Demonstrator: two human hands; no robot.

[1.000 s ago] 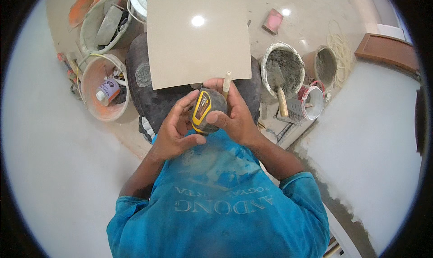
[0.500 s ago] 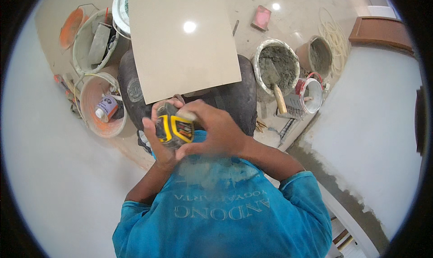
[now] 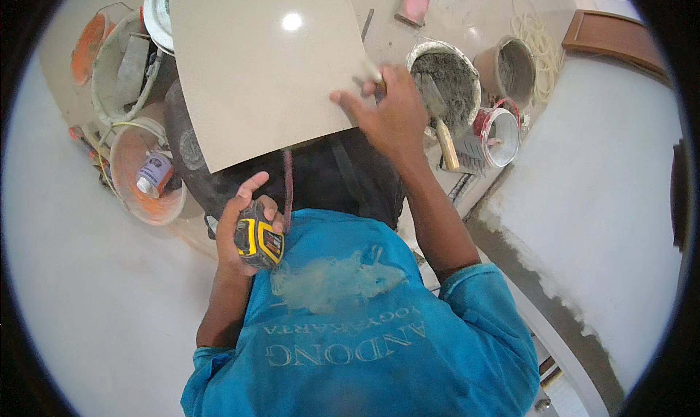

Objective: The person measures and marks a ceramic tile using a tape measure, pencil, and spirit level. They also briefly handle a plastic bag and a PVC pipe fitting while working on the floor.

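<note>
My left hand (image 3: 248, 216) is closed around a black and yellow tape measure (image 3: 260, 236) in front of my blue shirt, its index finger stretched forward. A large beige tile (image 3: 270, 67) rests across my dark-trousered legs. At the tile's right edge is my right hand (image 3: 394, 114), its thumb over the tile's surface. Between its fingers sits a slim, pale thing (image 3: 372, 71), too blurred to name. A reddish strap (image 3: 287, 184) hangs below the tile's near edge.
On the right stand a bucket of wet mortar (image 3: 448, 82) with a wooden-handled trowel (image 3: 446, 143), another bucket (image 3: 510, 74) and a small pail (image 3: 503, 140). Left are an orange-stained bucket (image 3: 149, 209) holding a bottle (image 3: 154, 173), and a tool bucket (image 3: 109, 100). A coiled hose (image 3: 543, 52) lies far right.
My hands have parted. The right hand has moved forward and right, from the tape measure to the tile's edge. The left hand has drawn slightly back and left with the tape measure.
</note>
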